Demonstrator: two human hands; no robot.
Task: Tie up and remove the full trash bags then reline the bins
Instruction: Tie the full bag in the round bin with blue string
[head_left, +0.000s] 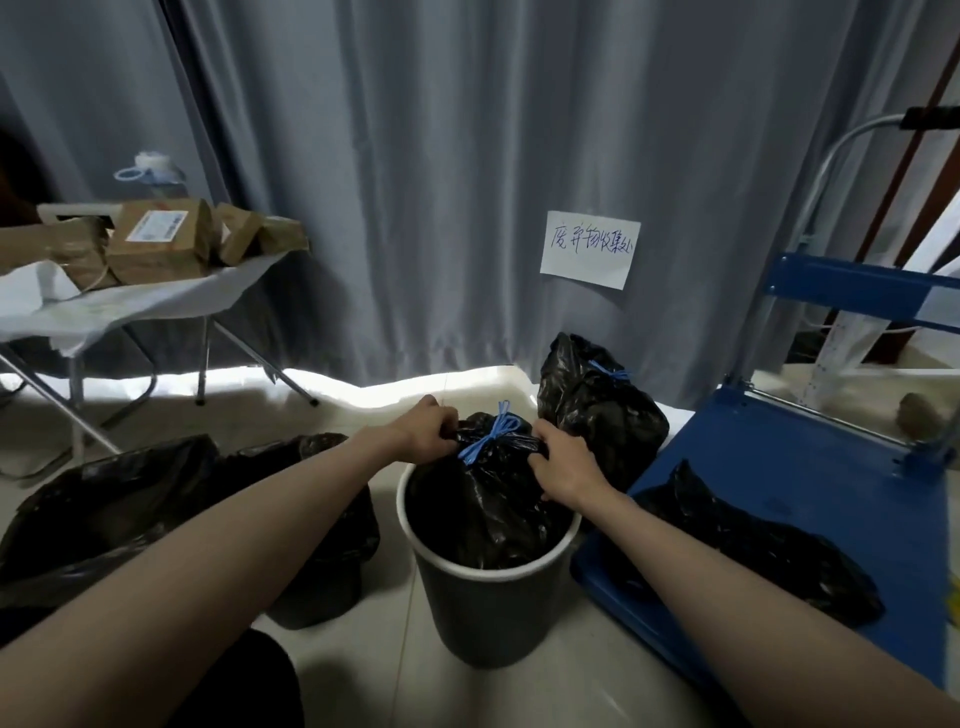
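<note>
Bag: tied with blue drawstring, seated inside grey bin | left hand, right hand: both clamped on bag neck, either side of knot | advice: lift straight up, evenly, keeping bin from rising.

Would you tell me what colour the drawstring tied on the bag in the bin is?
Blue; the knotted drawstring shows clearly in the head view.

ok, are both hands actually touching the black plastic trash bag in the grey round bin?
Touching. The head view shows the left hand and right hand gripping the black plastic trash bag beside its blue tie.
</note>
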